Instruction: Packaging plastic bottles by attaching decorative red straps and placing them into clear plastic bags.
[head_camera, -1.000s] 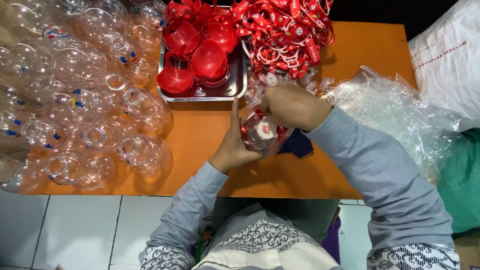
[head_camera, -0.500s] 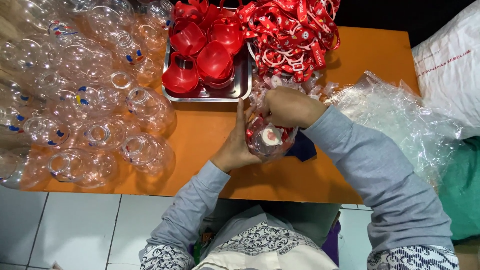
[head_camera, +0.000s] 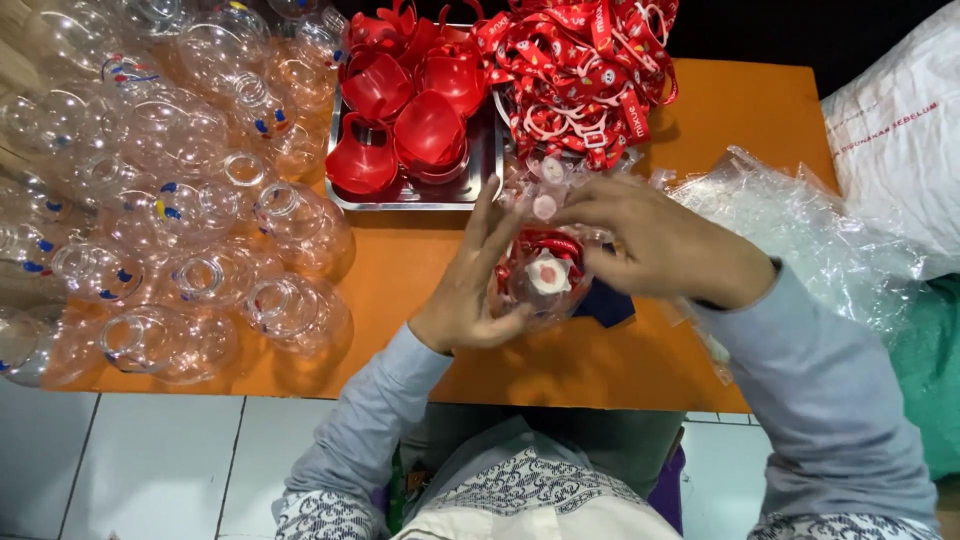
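Observation:
My left hand (head_camera: 468, 290) cups a clear round plastic bottle (head_camera: 540, 285) from its left side, fingers stretched upward. The bottle has a red strap folded inside and a white round cap piece showing on top. My right hand (head_camera: 660, 245) reaches in from the right with its fingers on the bottle's upper edge. Both hands are above the orange table (head_camera: 420, 250), just in front of a steel tray (head_camera: 480, 170) of red cup-shaped lids (head_camera: 425, 125).
Several clear round bottles (head_camera: 180, 200) crowd the table's left half. A heap of red printed straps (head_camera: 580, 60) lies behind the hands. Crumpled clear plastic bags (head_camera: 800, 230) sit at the right, a white sack (head_camera: 900, 130) beyond them. White floor tiles lie below the table edge.
My right hand has drawn back to the right, off the top of the bottle, uncovering the white cap and red strap. My left hand's fingers have spread more around the bottle.

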